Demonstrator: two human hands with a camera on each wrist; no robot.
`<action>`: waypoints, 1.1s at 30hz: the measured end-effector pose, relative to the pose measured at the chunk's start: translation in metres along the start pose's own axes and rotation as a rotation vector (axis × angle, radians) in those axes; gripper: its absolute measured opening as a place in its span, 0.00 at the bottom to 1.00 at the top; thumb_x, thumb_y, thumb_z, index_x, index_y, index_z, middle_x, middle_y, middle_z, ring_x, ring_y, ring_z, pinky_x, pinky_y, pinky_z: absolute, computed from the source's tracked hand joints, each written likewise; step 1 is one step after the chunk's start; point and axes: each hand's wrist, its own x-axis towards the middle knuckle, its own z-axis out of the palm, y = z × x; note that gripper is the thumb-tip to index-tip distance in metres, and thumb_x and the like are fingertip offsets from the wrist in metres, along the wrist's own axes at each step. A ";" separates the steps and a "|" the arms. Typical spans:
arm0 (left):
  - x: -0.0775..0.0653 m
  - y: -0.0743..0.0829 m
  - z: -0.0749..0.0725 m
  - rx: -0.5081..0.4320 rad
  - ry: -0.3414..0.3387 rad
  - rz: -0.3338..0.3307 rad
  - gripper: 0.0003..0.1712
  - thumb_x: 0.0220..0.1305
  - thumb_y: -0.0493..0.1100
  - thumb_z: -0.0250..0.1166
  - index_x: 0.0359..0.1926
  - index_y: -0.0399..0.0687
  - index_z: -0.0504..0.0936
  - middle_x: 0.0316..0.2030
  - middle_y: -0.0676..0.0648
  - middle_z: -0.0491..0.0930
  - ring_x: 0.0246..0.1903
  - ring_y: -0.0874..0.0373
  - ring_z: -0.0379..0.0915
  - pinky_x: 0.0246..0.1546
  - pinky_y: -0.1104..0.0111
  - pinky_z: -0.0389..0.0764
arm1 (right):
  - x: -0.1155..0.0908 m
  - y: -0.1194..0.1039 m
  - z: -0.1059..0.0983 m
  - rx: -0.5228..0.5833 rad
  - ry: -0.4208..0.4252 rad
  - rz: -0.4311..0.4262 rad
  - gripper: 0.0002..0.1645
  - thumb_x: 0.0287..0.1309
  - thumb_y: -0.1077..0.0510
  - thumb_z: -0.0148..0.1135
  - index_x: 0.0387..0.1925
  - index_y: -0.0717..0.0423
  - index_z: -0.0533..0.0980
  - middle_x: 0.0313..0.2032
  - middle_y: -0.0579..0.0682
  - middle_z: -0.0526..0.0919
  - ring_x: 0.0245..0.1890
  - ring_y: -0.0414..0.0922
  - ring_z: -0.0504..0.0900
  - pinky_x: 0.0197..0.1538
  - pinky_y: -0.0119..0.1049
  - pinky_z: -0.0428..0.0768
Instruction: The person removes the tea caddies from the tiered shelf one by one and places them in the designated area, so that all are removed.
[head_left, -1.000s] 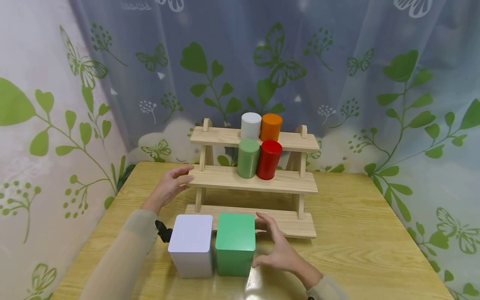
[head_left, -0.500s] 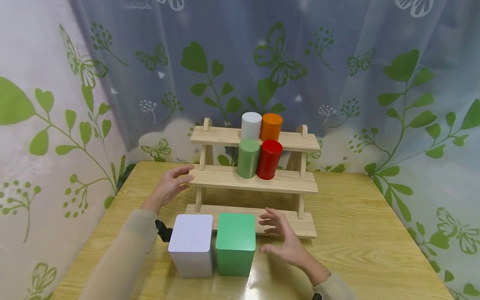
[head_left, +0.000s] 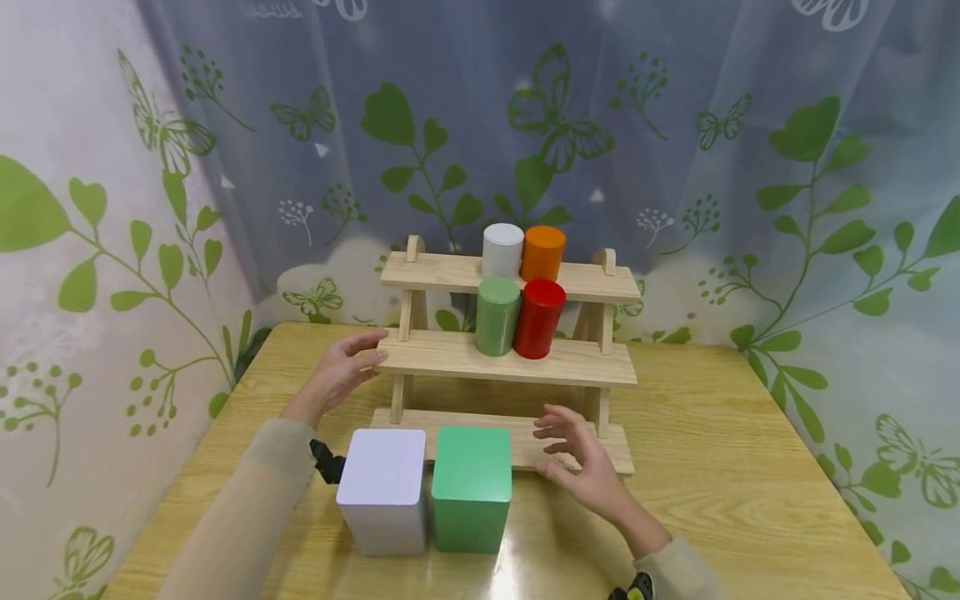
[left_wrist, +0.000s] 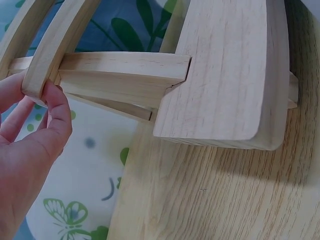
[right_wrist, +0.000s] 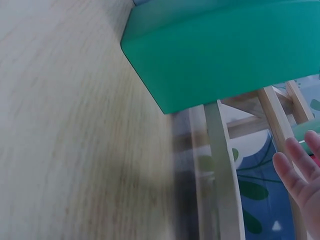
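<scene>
A three-tier wooden display stand (head_left: 431, 354) stands toward the back of the table. My left hand (head_left: 335, 379) pinches the left end of its middle tier, thumb below and fingers above; the left wrist view shows this board (left_wrist: 62, 45) between thumb and fingertips. My right hand (head_left: 588, 475) hovers in front of the bottom tier with loosely bent fingers, holding nothing. To its left stands a green square box (head_left: 472, 467), with a gap between them. Beside that is a white square box (head_left: 381, 468). In the right wrist view the green box (right_wrist: 225, 55) lies apart from my fingers (right_wrist: 300, 160).
On the top tier are a white canister (head_left: 502, 250) and an orange canister (head_left: 542, 254). A light green canister (head_left: 497, 317) and a red canister (head_left: 538, 319) share the middle tier. Patterned curtain (head_left: 465, 125) hangs behind the wooden table (head_left: 720, 433).
My right hand has moved away from the green box, to the right and slightly back toward the bottom tier. My left hand, the boxes and the canisters have stayed put.
</scene>
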 end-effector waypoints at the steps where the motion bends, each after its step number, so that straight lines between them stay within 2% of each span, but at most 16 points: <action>1: 0.000 0.000 0.000 0.000 0.004 0.000 0.32 0.62 0.39 0.63 0.66 0.41 0.64 0.63 0.39 0.60 0.54 0.50 0.65 0.51 0.61 0.72 | 0.001 0.000 -0.001 -0.007 0.008 0.000 0.40 0.47 0.79 0.61 0.62 0.71 0.56 0.48 0.68 0.71 0.46 0.67 0.72 0.41 0.56 0.76; 10: -0.001 0.001 0.001 0.009 -0.003 -0.002 0.32 0.63 0.39 0.61 0.66 0.41 0.63 0.63 0.39 0.60 0.54 0.51 0.64 0.49 0.63 0.73 | 0.013 -0.003 -0.013 -0.052 0.060 -0.010 0.34 0.51 0.78 0.58 0.60 0.71 0.59 0.47 0.67 0.73 0.42 0.65 0.73 0.41 0.39 0.78; 19: -0.001 0.001 0.000 0.014 -0.017 0.001 0.32 0.64 0.40 0.61 0.67 0.41 0.62 0.64 0.39 0.59 0.51 0.54 0.66 0.45 0.65 0.73 | 0.028 -0.002 -0.022 -0.067 0.141 -0.011 0.30 0.52 0.78 0.58 0.57 0.75 0.60 0.46 0.66 0.74 0.42 0.65 0.74 0.42 0.34 0.77; 24: -0.002 0.001 0.000 0.009 -0.014 0.001 0.32 0.63 0.40 0.62 0.66 0.41 0.63 0.64 0.39 0.59 0.52 0.52 0.66 0.44 0.67 0.74 | 0.035 0.000 -0.023 -0.010 0.229 -0.031 0.27 0.51 0.80 0.56 0.54 0.79 0.62 0.45 0.74 0.72 0.44 0.55 0.77 0.42 0.33 0.78; 26: -0.002 0.001 0.001 0.005 -0.011 0.000 0.32 0.63 0.40 0.62 0.66 0.42 0.64 0.63 0.40 0.60 0.52 0.51 0.66 0.44 0.67 0.75 | 0.038 0.001 -0.023 0.010 0.258 -0.052 0.26 0.50 0.81 0.56 0.53 0.81 0.62 0.46 0.75 0.71 0.45 0.54 0.77 0.44 0.33 0.78; 29: -0.001 0.001 0.001 0.004 -0.006 -0.001 0.31 0.62 0.40 0.62 0.65 0.42 0.65 0.63 0.40 0.61 0.52 0.51 0.66 0.44 0.67 0.75 | 0.043 0.001 -0.025 -0.002 0.274 -0.072 0.27 0.50 0.81 0.56 0.54 0.80 0.63 0.47 0.72 0.71 0.47 0.60 0.75 0.47 0.36 0.78; 31: -0.001 0.001 0.001 -0.006 -0.002 -0.002 0.31 0.62 0.39 0.62 0.65 0.42 0.65 0.63 0.41 0.61 0.52 0.51 0.65 0.43 0.67 0.75 | 0.047 0.001 -0.027 -0.018 0.278 -0.072 0.27 0.50 0.81 0.56 0.55 0.78 0.64 0.49 0.70 0.72 0.47 0.67 0.71 0.48 0.43 0.77; 33: -0.001 0.001 0.000 -0.007 -0.001 0.000 0.31 0.63 0.39 0.62 0.66 0.41 0.64 0.63 0.40 0.61 0.52 0.51 0.65 0.42 0.68 0.75 | 0.052 0.001 -0.028 -0.030 0.281 -0.062 0.28 0.51 0.80 0.57 0.56 0.76 0.64 0.50 0.68 0.72 0.49 0.70 0.69 0.49 0.50 0.75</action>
